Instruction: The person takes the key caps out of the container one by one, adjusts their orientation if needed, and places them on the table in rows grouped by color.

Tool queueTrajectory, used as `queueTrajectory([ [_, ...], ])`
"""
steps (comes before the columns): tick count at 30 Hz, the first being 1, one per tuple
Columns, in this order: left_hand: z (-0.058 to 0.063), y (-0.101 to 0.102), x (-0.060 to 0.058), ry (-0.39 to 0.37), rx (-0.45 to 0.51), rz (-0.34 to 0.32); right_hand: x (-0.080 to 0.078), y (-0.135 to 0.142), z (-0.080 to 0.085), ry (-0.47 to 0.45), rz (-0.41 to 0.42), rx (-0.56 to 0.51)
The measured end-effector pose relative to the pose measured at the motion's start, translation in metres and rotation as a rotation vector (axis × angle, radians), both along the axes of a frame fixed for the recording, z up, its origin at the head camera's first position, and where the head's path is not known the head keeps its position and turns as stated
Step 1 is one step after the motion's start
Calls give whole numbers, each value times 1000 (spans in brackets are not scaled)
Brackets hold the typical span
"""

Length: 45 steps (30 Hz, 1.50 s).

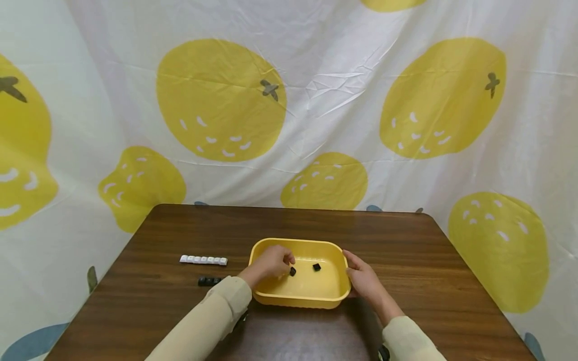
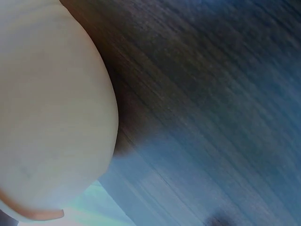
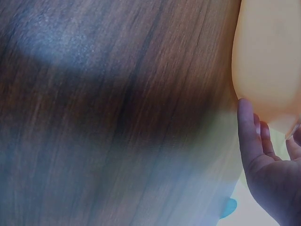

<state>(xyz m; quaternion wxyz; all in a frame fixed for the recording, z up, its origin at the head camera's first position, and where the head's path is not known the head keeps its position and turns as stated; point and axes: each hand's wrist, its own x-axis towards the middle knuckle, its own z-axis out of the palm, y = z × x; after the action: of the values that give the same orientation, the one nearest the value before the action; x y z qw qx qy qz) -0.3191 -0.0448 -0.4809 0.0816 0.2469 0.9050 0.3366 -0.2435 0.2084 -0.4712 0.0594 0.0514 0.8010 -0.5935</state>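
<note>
A yellow plastic basin point(image 1: 300, 303) stands on the table, and its outer wall point(image 2: 51, 103) fills much of the left wrist view. My left hand point(image 1: 272, 261) reaches over its left side, fingers bent down. Right at those fingertips is a small black keycap point(image 1: 293, 271); I cannot tell whether they pinch it. Another black keycap point(image 1: 316, 267) lies on the basin floor, to the right. With the thumb at the rim and fingers against the outer wall, my right hand point(image 1: 365, 282) holds the basin's right end. The right wrist view shows those fingers point(image 3: 249, 129) along the wall.
Left of the basin, several white keycaps point(image 1: 203, 260) form a row on the brown wooden table point(image 1: 180, 230). Nearer me sits a short row of black keycaps point(image 1: 209, 282), partly covered by my left sleeve point(image 1: 212, 316). A lemon-print curtain point(image 1: 316, 110) hangs behind.
</note>
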Motion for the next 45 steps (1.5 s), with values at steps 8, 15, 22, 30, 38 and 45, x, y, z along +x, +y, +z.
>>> queueTrajectory([
  [8, 0, -1, 0, 59, -60, -98, -1, -1, 3, -4, 0, 23],
  [15, -9, -1, -4, 152, -133, -183, 1, -1, 3, -6, -7, 12],
  [22, -11, 0, -5, 155, -133, -174, 2, 0, 1, -1, -13, 29],
  [30, -4, -6, -4, 138, 15, -111, 0, 0, 0, -6, -25, 29],
  [38, 12, -22, 0, 107, 164, -81, 1, 0, -1, 1, -15, -1],
  [45, 26, -60, 6, 20, 275, 55, 1, -2, -1, 15, -17, -8],
])
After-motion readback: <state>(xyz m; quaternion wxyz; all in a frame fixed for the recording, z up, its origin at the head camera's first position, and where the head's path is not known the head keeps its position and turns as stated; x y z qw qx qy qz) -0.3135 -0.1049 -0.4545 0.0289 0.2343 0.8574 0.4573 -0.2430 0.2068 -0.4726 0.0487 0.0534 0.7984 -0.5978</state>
